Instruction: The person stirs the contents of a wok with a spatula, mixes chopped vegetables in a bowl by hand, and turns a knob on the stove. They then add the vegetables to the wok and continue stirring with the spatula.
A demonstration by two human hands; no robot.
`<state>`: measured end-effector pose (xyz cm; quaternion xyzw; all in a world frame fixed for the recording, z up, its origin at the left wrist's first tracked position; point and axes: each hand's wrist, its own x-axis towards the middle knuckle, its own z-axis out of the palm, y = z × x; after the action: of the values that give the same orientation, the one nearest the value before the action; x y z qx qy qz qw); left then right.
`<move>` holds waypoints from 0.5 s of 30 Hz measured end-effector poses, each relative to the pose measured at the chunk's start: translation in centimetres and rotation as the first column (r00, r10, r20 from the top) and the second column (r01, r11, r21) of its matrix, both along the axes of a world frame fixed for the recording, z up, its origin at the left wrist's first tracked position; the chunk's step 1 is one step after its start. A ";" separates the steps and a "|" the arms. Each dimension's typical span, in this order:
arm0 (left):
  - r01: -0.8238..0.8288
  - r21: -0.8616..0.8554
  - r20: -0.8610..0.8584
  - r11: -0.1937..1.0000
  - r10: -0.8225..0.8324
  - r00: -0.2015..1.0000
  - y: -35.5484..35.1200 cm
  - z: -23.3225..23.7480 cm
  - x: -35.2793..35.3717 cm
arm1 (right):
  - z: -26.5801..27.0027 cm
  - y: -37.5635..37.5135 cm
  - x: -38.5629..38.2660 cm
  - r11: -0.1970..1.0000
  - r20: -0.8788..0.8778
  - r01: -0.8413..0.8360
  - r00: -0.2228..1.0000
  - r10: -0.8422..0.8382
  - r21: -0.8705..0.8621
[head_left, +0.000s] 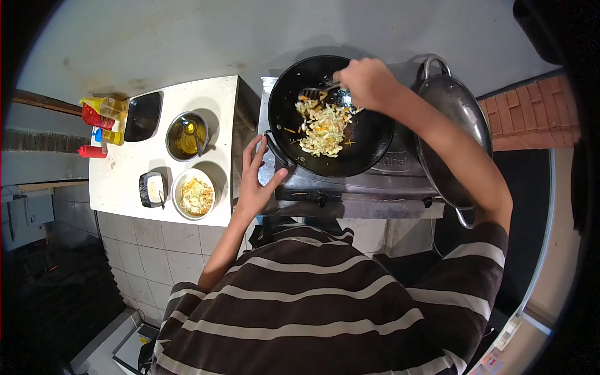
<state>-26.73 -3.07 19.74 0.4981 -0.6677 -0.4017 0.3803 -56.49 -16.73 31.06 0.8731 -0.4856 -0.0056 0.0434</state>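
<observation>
A black wok sits on a steel gas stove and holds chopped cabbage with orange bits. My right hand is over the wok's far side, closed on the handle of a slotted spatula whose blade rests at the top of the food. My left hand hangs with fingers spread just left of the wok, beside its short side handle, apparently not gripping it.
A white counter left of the stove carries a bowl of oil with a spoon, a bowl of noodles, a small dark dish, a black tray and sauce bottles. A second empty wok stands at right.
</observation>
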 end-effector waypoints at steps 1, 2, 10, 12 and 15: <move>0.006 -0.003 -0.008 1.000 -0.006 1.000 0.1 0.0 -0.1 | 0.3 1.5 0.4 0.998 0.017 -0.050 0.999 0.051 -0.038; 0.003 -0.004 -0.010 1.000 -0.003 1.000 0.2 0.0 -0.2 | 1.2 2.9 0.6 1.000 0.010 -0.005 1.000 0.005 0.014; 0.052 -0.024 0.039 0.998 -0.051 0.998 0.1 -0.3 0.5 | 1.0 14.9 2.6 0.970 0.182 0.244 0.953 -0.242 0.015; 0.052 -0.026 0.048 0.998 -0.051 0.998 -0.1 -0.5 0.9 | -1.1 17.1 3.0 0.946 0.192 0.315 0.926 -0.325 0.081; 0.065 -0.011 0.021 0.998 -0.064 0.998 -0.3 -0.3 1.1 | -3.9 19.3 4.7 0.936 0.271 0.351 0.898 -0.347 0.036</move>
<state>-25.62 -3.35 19.49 0.4782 -0.6896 -0.4049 0.3632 -51.81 2.53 27.18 0.7640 -0.6353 0.1105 -0.0196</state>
